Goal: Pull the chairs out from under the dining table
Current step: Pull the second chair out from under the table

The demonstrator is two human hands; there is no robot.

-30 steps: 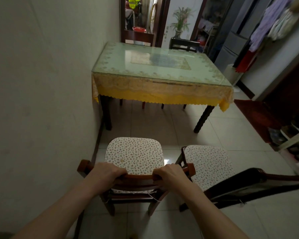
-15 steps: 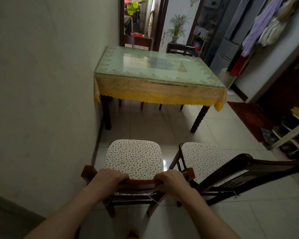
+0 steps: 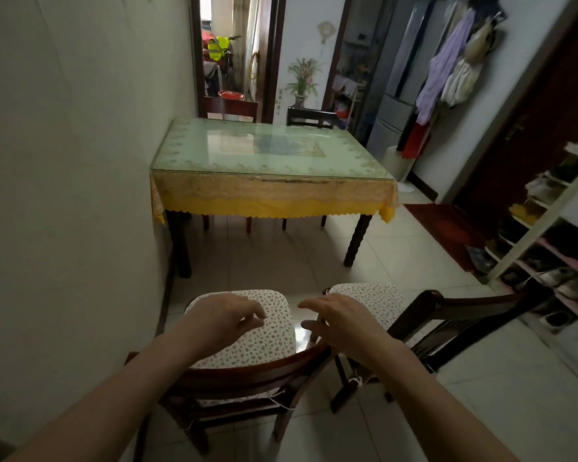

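Our left hand (image 3: 222, 316) and right hand (image 3: 342, 320) hover apart, loosely open, holding nothing. Two chairs (image 3: 311, 117) at twelve o'clock sit tucked behind the table (image 3: 271, 151), equally far from both.

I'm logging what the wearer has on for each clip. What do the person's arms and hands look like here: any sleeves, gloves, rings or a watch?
Both forearms are bare up to the frame edge, with no sleeves in view. The left hand and right hand wear no gloves, and no watch, bracelet or ring shows on the wrists or fingers, though the image is slightly blurred.
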